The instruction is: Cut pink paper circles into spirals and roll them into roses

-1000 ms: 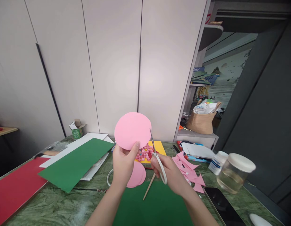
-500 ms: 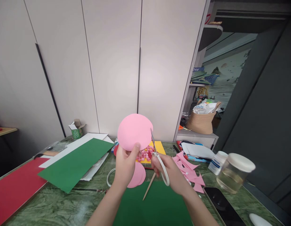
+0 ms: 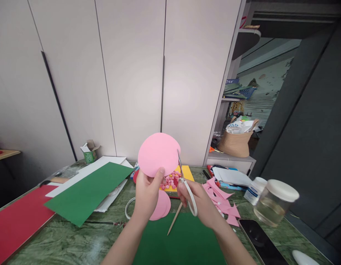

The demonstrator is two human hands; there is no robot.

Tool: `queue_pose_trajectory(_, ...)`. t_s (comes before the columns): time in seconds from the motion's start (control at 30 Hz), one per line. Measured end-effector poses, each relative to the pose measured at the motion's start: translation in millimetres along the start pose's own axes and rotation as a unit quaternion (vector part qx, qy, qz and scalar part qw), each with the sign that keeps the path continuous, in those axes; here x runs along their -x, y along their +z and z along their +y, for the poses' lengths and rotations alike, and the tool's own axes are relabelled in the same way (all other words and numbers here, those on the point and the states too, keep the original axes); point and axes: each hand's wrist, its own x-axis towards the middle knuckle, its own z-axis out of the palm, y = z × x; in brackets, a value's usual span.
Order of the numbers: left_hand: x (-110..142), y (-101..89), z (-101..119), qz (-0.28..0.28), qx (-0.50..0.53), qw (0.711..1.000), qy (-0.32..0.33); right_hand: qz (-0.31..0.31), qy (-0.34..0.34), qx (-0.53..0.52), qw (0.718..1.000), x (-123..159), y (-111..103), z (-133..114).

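Pinched in my left hand is a round pink paper disc, held up above the table with my thumb on its near face. My right hand is closed around a pair of white-handled scissors. Their blades point upward at the disc's right edge. Below my left hand lie more pink paper circles, overlapping each other. A thin wooden stick rests partly over a dark green sheet. Behind my hands, small pink pieces are heaped on something yellow.
Pink paper scraps lie to the right, near a phone, a lidded jar and a white bottle. On the left are a green sheet and a red sheet. A roll of tape sits by my left wrist.
The disc has turned or shifted very slightly to the right at the scissor blades. The scissor handle has moved a little to the left; both hands stay almost in place.
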Motion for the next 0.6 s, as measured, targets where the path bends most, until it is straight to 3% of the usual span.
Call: queue_pose_trajectory(0.6,-0.4,1.5,-1.6,0.017,0.044,0.999,0.022,0.001,0.007,-0.002,1.0,-0.5,0.3,2.5)
